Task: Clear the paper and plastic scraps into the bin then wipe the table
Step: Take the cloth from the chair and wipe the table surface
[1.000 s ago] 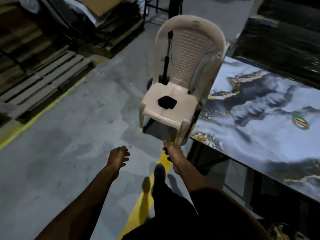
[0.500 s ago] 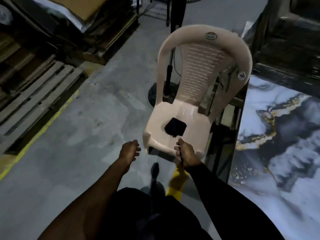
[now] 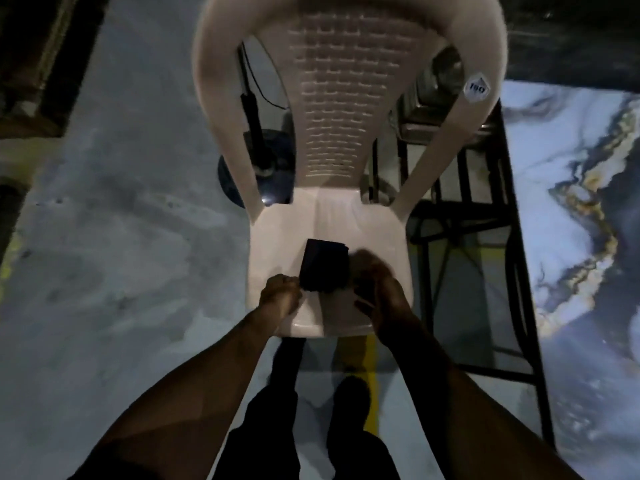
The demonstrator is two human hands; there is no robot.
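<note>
1. Our left hand (image 3: pixel 281 295) is at the near left corner of the dark folded cloth (image 3: pixel 323 269), fingers curled down against its edge; we cannot tell whether they actually pinch it.
2. Our right hand (image 3: pixel 379 293) is just beside the cloth's right side, blurred, with curled fingers; whether it grips anything we cannot tell.
3. The cloth lies on the front half of the seat of a beige plastic chair (image 3: pixel 341 140), roughly in the middle.
4. The chair stands on the grey concrete floor (image 3: pixel 121 237), its back towards the top of the view.
5. To the right of the chair is the table (image 3: pixel 585 209) with a marbled top on a dark metal frame.
6. A yellow floor line (image 3: pixel 370 362) runs under the chair's front edge.
</note>
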